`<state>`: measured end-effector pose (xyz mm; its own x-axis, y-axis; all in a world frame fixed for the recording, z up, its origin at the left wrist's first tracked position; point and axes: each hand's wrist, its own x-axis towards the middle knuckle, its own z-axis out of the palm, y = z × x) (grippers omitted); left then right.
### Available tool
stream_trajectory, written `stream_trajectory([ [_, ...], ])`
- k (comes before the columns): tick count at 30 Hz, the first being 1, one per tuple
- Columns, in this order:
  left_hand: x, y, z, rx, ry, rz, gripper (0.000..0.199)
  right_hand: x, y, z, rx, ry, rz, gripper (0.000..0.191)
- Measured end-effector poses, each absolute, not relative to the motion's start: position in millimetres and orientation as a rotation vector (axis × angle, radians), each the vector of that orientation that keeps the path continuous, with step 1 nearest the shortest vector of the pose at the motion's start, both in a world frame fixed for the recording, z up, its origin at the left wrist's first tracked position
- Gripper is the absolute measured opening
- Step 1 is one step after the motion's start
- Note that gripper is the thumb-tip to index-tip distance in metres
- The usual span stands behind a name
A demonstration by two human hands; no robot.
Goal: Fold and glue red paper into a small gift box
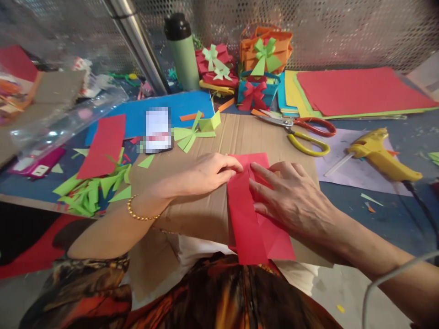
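Pressing on folded red paper (247, 228) with the slightly spread fingers of the right hand (295, 196); touching its far left edge with the bunched fingertips of the left hand (209, 173), too hidden to tell a pinch from a press. Lying on brown cardboard (195, 205) at the table's near side, with long axis running from far edge toward the body, near end angled slightly right and reaching the lap. Seen farther out: scissors (302, 128) and yellow glue gun (373, 153) to the right, phone (157, 130) and green scraps (85, 196) to the left, bow-trimmed orange box (281, 48) behind.
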<state>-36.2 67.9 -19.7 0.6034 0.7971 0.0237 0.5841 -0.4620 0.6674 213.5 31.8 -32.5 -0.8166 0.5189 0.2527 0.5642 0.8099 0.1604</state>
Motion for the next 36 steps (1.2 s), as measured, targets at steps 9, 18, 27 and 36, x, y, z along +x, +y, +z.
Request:
stream_trajectory([
  [9,-40.6,61.5,-19.1,2.363,1.023,0.379,0.031,214.9,32.2,-31.7,-0.827,-2.776,-0.352,0.04],
  [18,-41.8,53.5,-19.6,2.53,1.02,0.45,0.027,214.4,29.0,-33.3,-0.882,-2.763,-0.308,0.041],
  [27,-42.9,52.5,-23.4,2.647,1.008,0.48,0.027,215.5,29.3,-33.9,-0.876,-2.757,-0.32,0.041],
  [36,-43.2,52.1,-24.4,2.684,1.022,0.468,0.027,217.6,29.5,-33.8,-0.879,-2.775,-0.286,0.038],
])
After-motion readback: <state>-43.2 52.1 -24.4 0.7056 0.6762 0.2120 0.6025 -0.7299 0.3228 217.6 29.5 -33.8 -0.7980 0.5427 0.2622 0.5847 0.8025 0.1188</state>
